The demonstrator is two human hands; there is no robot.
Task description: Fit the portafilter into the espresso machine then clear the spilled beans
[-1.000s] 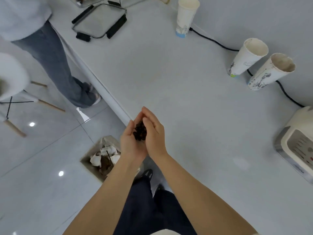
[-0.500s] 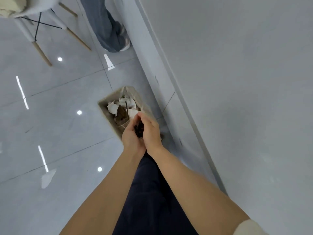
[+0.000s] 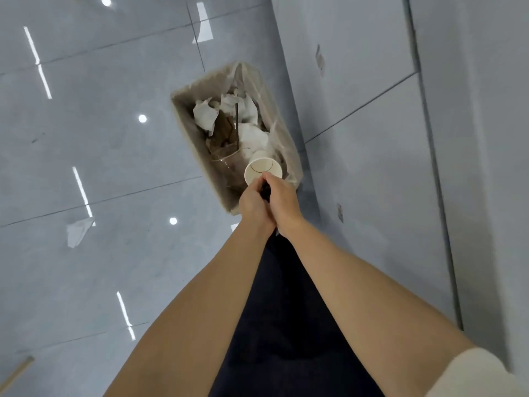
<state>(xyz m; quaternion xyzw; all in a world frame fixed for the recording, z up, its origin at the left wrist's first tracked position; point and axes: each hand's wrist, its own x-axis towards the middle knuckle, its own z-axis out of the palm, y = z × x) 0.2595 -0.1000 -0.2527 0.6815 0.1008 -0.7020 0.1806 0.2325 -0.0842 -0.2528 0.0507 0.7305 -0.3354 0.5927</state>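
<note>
**Grey floor, lined bin, cupped hands over it**

Glossy grey tiled floor point(image 3: 86, 156) across the left, dotted with light reflections. Pale cabinet front point(image 3: 372, 110) from twelve down to four o'clock. Beige bin point(image 3: 189, 133) with clear liner near centre, holding crumpled white paper point(image 3: 204, 114), brown scraps and a white paper cup point(image 3: 263, 170) at its five o'clock end. Poised above the bin's near edge: left hand point(image 3: 253, 206) and right hand point(image 3: 283, 203), pressed side by side, curled into one closed cup. Dark coffee beans point(image 3: 266, 191) wedged between the palms, only a sliver visible.
</note>
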